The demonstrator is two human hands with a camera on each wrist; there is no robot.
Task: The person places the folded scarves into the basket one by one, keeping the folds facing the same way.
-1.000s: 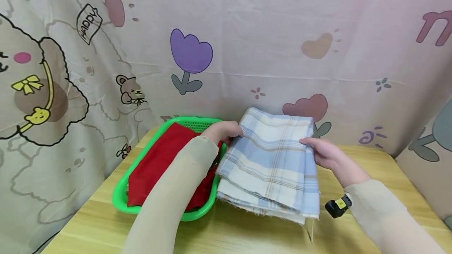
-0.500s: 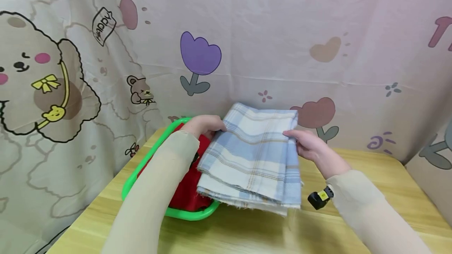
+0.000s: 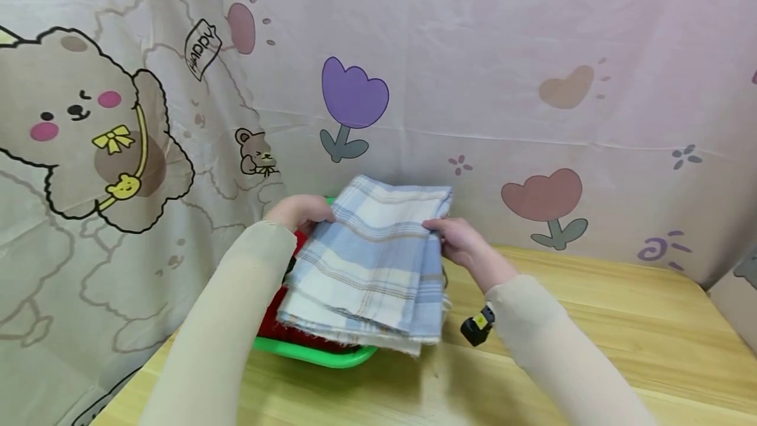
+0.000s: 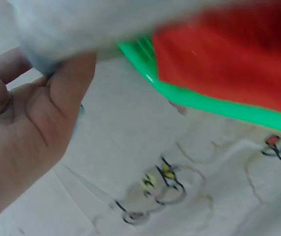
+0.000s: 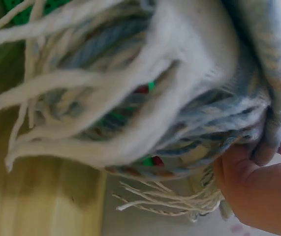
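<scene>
A folded plaid scarf in light blue, white and tan hangs between both hands, overlapping a green plastic basket. My left hand pinches its left edge; in the left wrist view, thumb and fingers close on the fabric. On the opposite edge my right hand grips the folded layers. Twisted fringe dangles below the scarf in the right wrist view, with bits of green and red showing through it. Red cloth lies in the basket, mostly hidden from the head view by the scarf.
The basket stands on a wooden table, toward its left side. A printed curtain hangs behind the table and along the left. A small black camera sits at the right wrist.
Both hands have carried the scarf leftward, from beside the basket to over it. It now covers most of the red cloth. The head view has turned slightly left.
</scene>
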